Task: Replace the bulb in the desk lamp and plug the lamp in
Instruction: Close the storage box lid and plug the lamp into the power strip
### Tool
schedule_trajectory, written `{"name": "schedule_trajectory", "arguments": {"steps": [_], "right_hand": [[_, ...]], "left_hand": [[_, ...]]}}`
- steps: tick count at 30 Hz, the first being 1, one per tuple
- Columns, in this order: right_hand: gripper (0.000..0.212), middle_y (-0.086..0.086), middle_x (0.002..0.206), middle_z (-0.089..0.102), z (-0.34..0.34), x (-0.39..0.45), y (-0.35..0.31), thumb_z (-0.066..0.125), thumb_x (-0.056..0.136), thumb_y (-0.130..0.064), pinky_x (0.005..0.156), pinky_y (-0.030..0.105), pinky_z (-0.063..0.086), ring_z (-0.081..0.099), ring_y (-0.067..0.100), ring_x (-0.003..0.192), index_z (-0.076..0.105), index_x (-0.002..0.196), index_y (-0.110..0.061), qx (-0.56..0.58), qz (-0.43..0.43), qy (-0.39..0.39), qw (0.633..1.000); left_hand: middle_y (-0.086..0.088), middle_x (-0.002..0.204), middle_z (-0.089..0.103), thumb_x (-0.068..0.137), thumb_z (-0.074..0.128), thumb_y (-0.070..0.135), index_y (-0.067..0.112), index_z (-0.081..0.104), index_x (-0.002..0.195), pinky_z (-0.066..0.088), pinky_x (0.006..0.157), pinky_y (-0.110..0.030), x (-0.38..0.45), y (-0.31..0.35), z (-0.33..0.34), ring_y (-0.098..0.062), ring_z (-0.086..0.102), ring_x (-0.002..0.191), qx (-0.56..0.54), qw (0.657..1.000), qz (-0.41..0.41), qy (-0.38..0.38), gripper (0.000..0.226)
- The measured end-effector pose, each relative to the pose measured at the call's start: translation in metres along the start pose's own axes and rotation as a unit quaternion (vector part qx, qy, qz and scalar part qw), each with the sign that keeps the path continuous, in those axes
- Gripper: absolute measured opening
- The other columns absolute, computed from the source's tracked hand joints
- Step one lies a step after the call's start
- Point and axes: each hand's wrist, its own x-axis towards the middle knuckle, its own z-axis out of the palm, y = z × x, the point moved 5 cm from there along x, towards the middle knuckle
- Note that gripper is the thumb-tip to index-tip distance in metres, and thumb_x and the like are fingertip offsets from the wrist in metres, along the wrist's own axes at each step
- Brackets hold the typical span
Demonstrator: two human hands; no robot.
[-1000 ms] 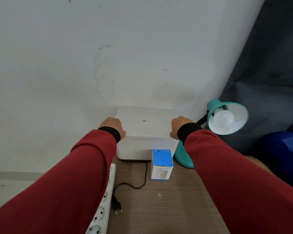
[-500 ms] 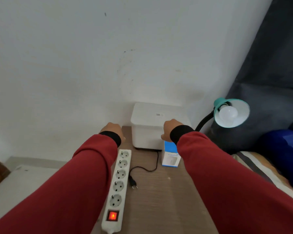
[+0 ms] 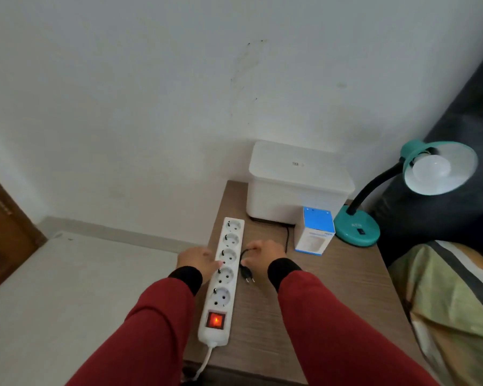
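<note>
A teal desk lamp (image 3: 357, 229) stands at the table's far right, with a white bulb (image 3: 431, 168) in its shade. Its black cord runs behind the boxes to a black plug (image 3: 248, 275) lying on the table beside a white power strip (image 3: 223, 285), whose red switch (image 3: 215, 320) glows. My right hand (image 3: 264, 254) is closed around the plug's upper end and cord, prongs pointing toward me. My left hand (image 3: 198, 261) grips the strip's left edge, fingertips between two middle sockets. A blue-and-white bulb box (image 3: 315, 232) stands upright next to the lamp base.
A white lidded box (image 3: 299, 182) sits against the wall at the back of the wooden table (image 3: 340, 296). A bed with striped bedding (image 3: 457, 302) and a dark cushion lies to the right. A white surface (image 3: 67, 288) and a wooden door (image 3: 0, 227) are to the left.
Both hands left the white box and drew back toward me. The left hand settled on the power strip and the right hand closed on the plug. The camera view pulled back.
</note>
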Motion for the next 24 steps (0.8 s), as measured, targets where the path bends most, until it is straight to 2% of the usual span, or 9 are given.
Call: {"name": "schedule_trajectory", "arguments": {"steps": [3, 8, 13, 16, 19, 24], "right_hand": [[0.049, 0.002, 0.13, 0.061, 0.014, 0.004, 0.005, 0.068, 0.083, -0.024, 0.096, 0.021, 0.04, 0.054, 0.016, 0.122, 0.055, 0.129, -0.018, 0.023, 0.009, -0.032, 0.999], [0.045, 0.006, 0.123, 0.065, 0.027, 0.011, 0.008, 0.074, 0.077, -0.02, 0.097, 0.028, 0.049, 0.059, 0.019, 0.113, 0.062, 0.119, -0.012, 0.041, 0.005, -0.023, 0.999], [0.051, 0.008, 0.127, 0.061, 0.028, 0.012, 0.008, 0.068, 0.081, -0.016, 0.098, 0.028, 0.046, 0.057, 0.021, 0.117, 0.054, 0.13, -0.014, 0.063, -0.002, -0.013, 0.998], [0.064, 0.008, 0.131, 0.057, 0.022, 0.011, 0.012, 0.065, 0.081, -0.013, 0.098, 0.025, 0.044, 0.055, 0.02, 0.117, 0.044, 0.14, -0.024, 0.118, 0.007, -0.004, 0.993], [0.063, 0.005, 0.111, 0.063, 0.011, 0.011, 0.013, 0.063, 0.081, -0.011, 0.097, 0.024, 0.044, 0.056, 0.013, 0.099, 0.047, 0.137, -0.033, 0.203, -0.002, 0.044, 0.978], [0.054, -0.005, 0.1, 0.058, 0.001, 0.008, 0.002, 0.068, 0.079, -0.007, 0.091, 0.022, 0.047, 0.057, 0.01, 0.093, 0.059, 0.126, -0.031, 0.296, -0.042, 0.091, 0.95]], "left_hand": [[-0.002, 0.124, 0.066, 0.086, 0.066, 0.027, 0.017, 0.057, 0.13, 0.037, 0.102, -0.02, -0.004, -0.014, 0.01, -0.015, 0.057, 0.12, -0.113, 0.993, -0.022, -0.002, 0.045], [-0.004, 0.116, 0.071, 0.084, 0.069, 0.017, 0.016, 0.064, 0.12, 0.04, 0.099, -0.02, -0.004, -0.021, 0.016, -0.015, 0.062, 0.112, -0.19, 0.981, -0.035, 0.009, 0.036], [-0.004, 0.114, 0.071, 0.085, 0.069, 0.015, 0.016, 0.065, 0.118, 0.041, 0.101, -0.024, -0.004, -0.02, 0.018, -0.015, 0.063, 0.111, -0.21, 0.977, -0.038, 0.017, 0.034], [-0.004, 0.114, 0.071, 0.085, 0.068, 0.015, 0.016, 0.065, 0.118, 0.042, 0.102, -0.025, -0.003, -0.02, 0.018, -0.016, 0.063, 0.111, -0.206, 0.978, -0.037, 0.021, 0.033], [-0.004, 0.115, 0.071, 0.085, 0.068, 0.015, 0.016, 0.066, 0.118, 0.042, 0.102, -0.024, -0.002, -0.02, 0.019, -0.016, 0.063, 0.112, -0.204, 0.978, -0.038, 0.023, 0.032], [-0.006, 0.116, 0.07, 0.085, 0.069, 0.015, 0.015, 0.066, 0.116, 0.044, 0.101, -0.026, -0.003, -0.019, 0.02, -0.018, 0.063, 0.111, -0.207, 0.977, -0.044, 0.022, 0.032]]}}
